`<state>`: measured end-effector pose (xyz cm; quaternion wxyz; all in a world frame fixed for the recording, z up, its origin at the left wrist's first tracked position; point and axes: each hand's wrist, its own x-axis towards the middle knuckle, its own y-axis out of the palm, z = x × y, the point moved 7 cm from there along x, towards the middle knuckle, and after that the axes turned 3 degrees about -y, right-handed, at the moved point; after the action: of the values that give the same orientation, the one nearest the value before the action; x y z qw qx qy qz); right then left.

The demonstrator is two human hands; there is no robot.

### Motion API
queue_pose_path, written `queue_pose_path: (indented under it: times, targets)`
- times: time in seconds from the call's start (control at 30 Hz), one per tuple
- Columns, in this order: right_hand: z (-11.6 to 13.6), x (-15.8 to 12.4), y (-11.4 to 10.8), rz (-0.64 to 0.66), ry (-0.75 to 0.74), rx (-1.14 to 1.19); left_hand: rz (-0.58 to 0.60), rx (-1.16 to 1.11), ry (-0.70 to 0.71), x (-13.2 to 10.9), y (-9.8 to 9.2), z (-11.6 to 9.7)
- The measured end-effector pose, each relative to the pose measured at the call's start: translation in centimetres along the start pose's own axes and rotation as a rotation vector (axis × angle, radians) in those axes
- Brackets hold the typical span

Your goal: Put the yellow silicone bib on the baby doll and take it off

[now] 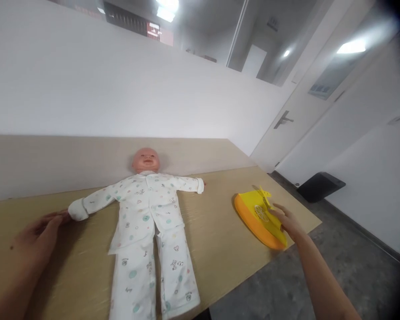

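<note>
A baby doll (147,160) lies on its back on the table, dressed in a white printed top (146,200) and matching trousers (176,271). Its arms are spread wide. On the left, my left hand (42,235) is closed around the doll's hand just past the turned-up sleeve cuff (78,210). To the right of the doll, a yellow baby bib (255,213) with an orange curved edge rests near the table's right side. My right hand (285,220) grips the bib's right edge, the fingertips partly hidden by it.
The tan tabletop (220,249) meets a white wall (103,80) with a window above. Beyond the table's right edge are a grey floor (253,293), a black object (320,186) by the wall, and a door with a handle (283,120).
</note>
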<state>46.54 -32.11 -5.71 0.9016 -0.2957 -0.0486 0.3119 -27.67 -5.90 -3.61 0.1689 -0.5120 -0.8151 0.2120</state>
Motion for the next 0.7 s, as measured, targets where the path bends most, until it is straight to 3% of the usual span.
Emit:
queue_pose_path:
  times: [0.1,0.2,0.33,0.43,0.53,0.6,0.63,0.7]
  targets:
    - [2.6,0.0,0.1,-0.028,-0.100,0.111,0.004,0.014,-0.072,-1.4,-0.3,-1.8]
    - [6.5,-0.2,0.8,0.023,-0.160,0.254,0.008,0.087,-0.132,-2.2,-0.5,-2.9]
    - [15.0,-2.1,2.3,0.161,-0.246,0.439,-0.019,0.128,-0.117,-2.1,-1.1,-2.9]
    - [22.7,-5.3,3.9,0.277,-0.349,0.560,-0.052,0.212,0.093,-1.8,-1.0,-2.7]
    - [29.5,-9.7,6.2,0.420,-0.507,0.623,-0.136,0.244,0.533,-3.9,-0.2,-5.0]
    - [32.9,-12.6,8.0,0.526,-0.592,0.649,-0.093,0.150,0.651,-5.8,0.7,-6.8]
    - [34.3,-13.9,8.9,0.579,-0.620,0.667,-0.093,0.109,0.585,-6.2,0.9,-7.6]
    - [36.4,-16.1,10.8,0.678,-0.660,0.715,0.052,0.060,0.385,-6.7,2.0,-9.2]
